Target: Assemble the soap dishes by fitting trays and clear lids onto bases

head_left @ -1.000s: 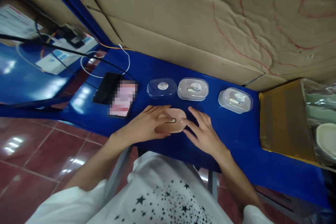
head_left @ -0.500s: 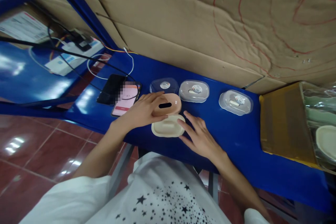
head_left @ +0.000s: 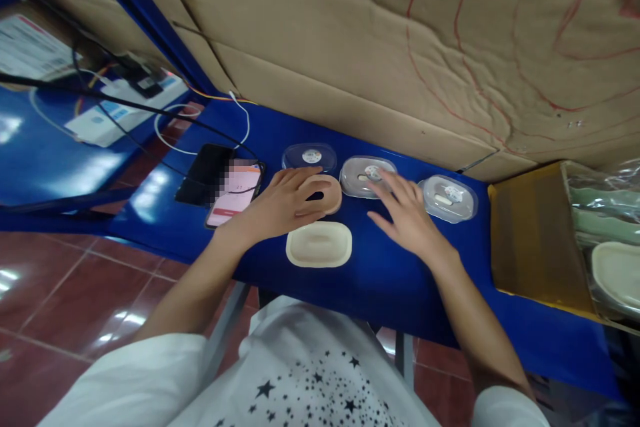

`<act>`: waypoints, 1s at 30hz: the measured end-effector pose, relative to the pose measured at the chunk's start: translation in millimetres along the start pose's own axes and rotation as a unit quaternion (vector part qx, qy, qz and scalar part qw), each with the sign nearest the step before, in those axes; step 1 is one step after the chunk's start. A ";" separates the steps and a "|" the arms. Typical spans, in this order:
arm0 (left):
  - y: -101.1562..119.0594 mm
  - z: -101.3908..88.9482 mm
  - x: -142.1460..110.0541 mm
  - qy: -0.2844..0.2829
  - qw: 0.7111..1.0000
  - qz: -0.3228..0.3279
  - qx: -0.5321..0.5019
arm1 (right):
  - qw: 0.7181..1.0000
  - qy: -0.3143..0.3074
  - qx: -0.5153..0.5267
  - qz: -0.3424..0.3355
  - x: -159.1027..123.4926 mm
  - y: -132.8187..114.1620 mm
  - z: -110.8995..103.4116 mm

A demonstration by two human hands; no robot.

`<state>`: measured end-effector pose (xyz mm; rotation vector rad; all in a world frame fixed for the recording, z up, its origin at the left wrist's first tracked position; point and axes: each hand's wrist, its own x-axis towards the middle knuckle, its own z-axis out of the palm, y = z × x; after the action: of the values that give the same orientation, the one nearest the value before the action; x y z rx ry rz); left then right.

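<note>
My left hand [head_left: 280, 203] rests closed over a peach-coloured oval tray [head_left: 331, 195] with a dark slot, on the blue table [head_left: 380, 273]. In front of it a cream oval tray [head_left: 319, 244] lies alone. My right hand [head_left: 405, 213] hovers with fingers spread over the middle clear-lidded oval box [head_left: 356, 177]. Another lidded box [head_left: 309, 156] sits to the left and a third lidded box [head_left: 450, 197] to the right.
Two phones [head_left: 223, 185] lie at the table's left with cables running off. A cardboard wall [head_left: 380, 40] backs the table. A yellow carton [head_left: 537, 240] with bagged oval trays [head_left: 613, 267] stands at the right. Red floor tiles show at the left.
My left hand lifted the peach tray off the cream tray and set it further back. My right hand left the cream tray and moved up and right to the middle lidded box.
</note>
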<state>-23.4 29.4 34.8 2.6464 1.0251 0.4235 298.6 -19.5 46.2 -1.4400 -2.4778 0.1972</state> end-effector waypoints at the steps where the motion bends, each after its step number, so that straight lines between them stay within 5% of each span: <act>1: 4.1 0.4 4.8 0.001 1.000 0.014 0.002 | 1.000 -0.010 -0.006 0.018 10.4 8.5 -1.2; 7: 16.4 0.5 22.6 0.005 0.998 0.059 0.006 | 0.993 -0.082 0.055 0.064 38.4 44.3 -5.6; 13: 12.7 2.2 30.7 0.018 0.996 0.087 -0.001 | 0.980 -0.044 0.188 0.038 33.6 61.0 -31.2; 19: 34.8 28.6 50.2 -0.030 0.988 0.124 0.086 | 0.988 -0.019 0.111 0.101 64.6 75.7 -2.2; 24: 53.5 39.3 41.1 -0.042 0.980 0.180 0.071 | 0.990 -0.048 0.062 0.121 71.6 73.9 13.7; 30: 53.3 45.6 34.5 0.017 0.981 0.179 0.073 | 0.994 -0.066 0.052 0.074 42.6 44.4 -11.3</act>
<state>49.9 8.5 17.5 2.9734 0.6059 0.4842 318.9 39.4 52.8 -1.6140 -2.4204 0.4585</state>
